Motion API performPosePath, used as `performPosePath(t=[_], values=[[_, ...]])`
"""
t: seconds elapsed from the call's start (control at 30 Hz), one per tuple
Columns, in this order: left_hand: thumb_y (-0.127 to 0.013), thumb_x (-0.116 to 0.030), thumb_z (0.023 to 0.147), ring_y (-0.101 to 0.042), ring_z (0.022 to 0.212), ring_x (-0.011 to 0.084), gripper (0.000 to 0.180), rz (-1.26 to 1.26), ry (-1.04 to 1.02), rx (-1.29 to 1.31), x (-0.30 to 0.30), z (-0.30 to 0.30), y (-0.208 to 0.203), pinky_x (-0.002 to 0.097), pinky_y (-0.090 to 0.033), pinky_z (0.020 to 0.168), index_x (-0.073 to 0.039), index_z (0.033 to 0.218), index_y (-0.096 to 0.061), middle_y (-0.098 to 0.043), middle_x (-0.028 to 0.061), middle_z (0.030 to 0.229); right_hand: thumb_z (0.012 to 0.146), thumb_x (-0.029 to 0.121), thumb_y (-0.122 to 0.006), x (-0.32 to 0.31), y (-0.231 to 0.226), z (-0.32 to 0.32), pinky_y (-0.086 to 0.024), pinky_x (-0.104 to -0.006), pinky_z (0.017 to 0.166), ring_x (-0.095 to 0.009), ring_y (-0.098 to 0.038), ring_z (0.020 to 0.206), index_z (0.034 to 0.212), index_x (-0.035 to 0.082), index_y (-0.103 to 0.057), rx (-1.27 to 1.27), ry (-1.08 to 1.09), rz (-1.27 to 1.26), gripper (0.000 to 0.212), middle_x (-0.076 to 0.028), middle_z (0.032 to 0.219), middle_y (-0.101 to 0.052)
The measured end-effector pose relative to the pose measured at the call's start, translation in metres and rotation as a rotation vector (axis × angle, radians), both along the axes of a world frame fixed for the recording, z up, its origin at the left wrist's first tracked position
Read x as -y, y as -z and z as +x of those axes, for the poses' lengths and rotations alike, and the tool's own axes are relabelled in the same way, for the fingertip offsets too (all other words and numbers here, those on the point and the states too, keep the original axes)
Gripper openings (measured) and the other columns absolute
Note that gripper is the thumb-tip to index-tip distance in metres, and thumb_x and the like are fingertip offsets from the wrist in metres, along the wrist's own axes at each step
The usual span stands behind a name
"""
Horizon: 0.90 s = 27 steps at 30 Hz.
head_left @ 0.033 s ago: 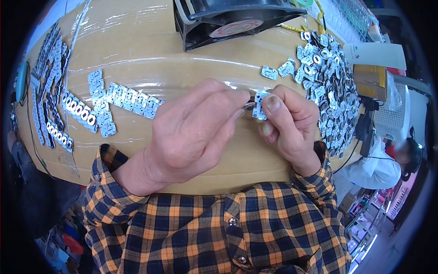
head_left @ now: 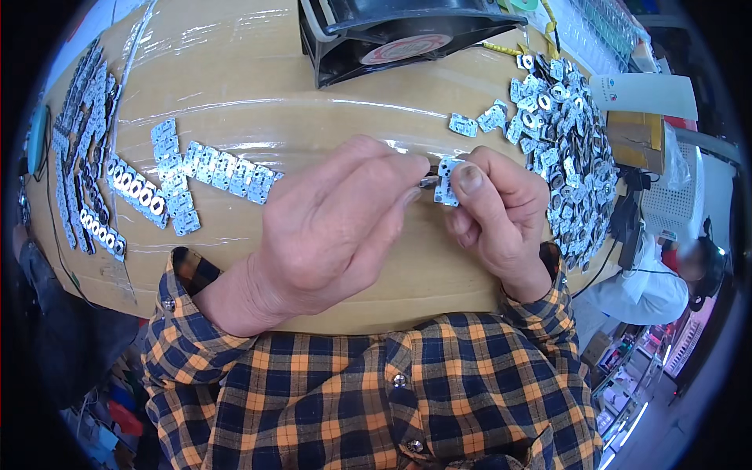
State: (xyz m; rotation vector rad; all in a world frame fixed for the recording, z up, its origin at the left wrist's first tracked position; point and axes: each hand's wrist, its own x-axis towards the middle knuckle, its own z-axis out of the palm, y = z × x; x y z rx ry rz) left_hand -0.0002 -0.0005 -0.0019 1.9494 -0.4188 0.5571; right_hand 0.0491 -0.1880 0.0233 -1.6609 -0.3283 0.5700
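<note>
Between the thumb and fingers of my right hand (head_left: 501,211) is a small pale-blue circuit board (head_left: 447,182), held upright at the middle of the table. My left hand (head_left: 333,215) is closed in a pinch just left of it. A small dark, shiny bit (head_left: 430,177) shows between the left fingertips and the board's edge; its kind cannot be made out. To the left of my left hand lies a joined strip of similar boards (head_left: 227,171), and another strip (head_left: 174,176) crosses near its end. One strip with white rings (head_left: 137,192) lies beside them.
A large heap of loose small boards (head_left: 564,157) covers the table's right side, with a single board (head_left: 463,124) lying apart. More strips (head_left: 82,149) are piled at the far left. A black fan (head_left: 407,39) stands at the back. A person (head_left: 642,282) is at the right.
The fingers of my right hand below the board have shifted slightly, and a green spot beneath it no longer shows. My left hand is almost unmoved.
</note>
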Motion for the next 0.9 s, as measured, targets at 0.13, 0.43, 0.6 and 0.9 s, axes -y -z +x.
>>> performPosePath(t=[0.13,0.43,0.6,0.9], values=[[-0.066,0.014,0.072,-0.064,0.069,0.0234,0.029,0.003,-0.027,-0.034,0.003,-0.001,-0.002,0.0280,-0.049,0.058,0.006,0.099,-0.062,-0.064,0.0154,0.081,0.100,0.021,-0.049,0.000,-0.001,0.000,-0.028,-0.0184,0.040,-0.003,-0.038,0.042,0.074,0.003,-0.052,-0.033,0.021,-0.005,0.031,0.002,0.054,-0.048],[-0.066,0.013,0.071,-0.064,0.068,0.0244,0.028,-0.018,0.083,-0.023,0.001,-0.001,-0.002,0.0279,-0.049,0.058,0.006,0.098,-0.062,-0.064,0.0159,0.083,0.100,0.019,-0.048,-0.001,0.002,-0.001,-0.028,-0.0196,0.039,-0.003,-0.037,0.041,0.073,0.002,-0.054,-0.055,0.072,0.019,0.032,0.002,0.054,-0.047],[-0.064,0.010,0.074,-0.064,0.068,0.0215,0.025,0.047,0.200,-0.106,0.005,-0.005,0.001,0.0293,-0.049,0.056,0.005,0.098,-0.063,-0.063,0.0137,0.081,0.097,0.010,-0.054,0.004,0.017,0.009,-0.029,-0.0209,0.046,-0.003,-0.037,0.050,0.074,-0.001,-0.057,0.620,0.076,-0.327,0.025,0.001,0.059,-0.048],[-0.060,-0.003,0.090,-0.065,0.072,0.0092,0.020,-0.821,0.240,-0.812,-0.004,0.003,-0.006,0.0190,-0.051,0.056,0.005,0.109,-0.062,-0.067,0.0078,0.088,0.095,0.011,-0.056,0.007,-0.006,0.010,-0.035,-0.0234,0.047,-0.006,-0.044,0.052,0.079,-0.002,-0.062,0.226,-0.027,-0.137,0.021,0.000,0.058,-0.050]])
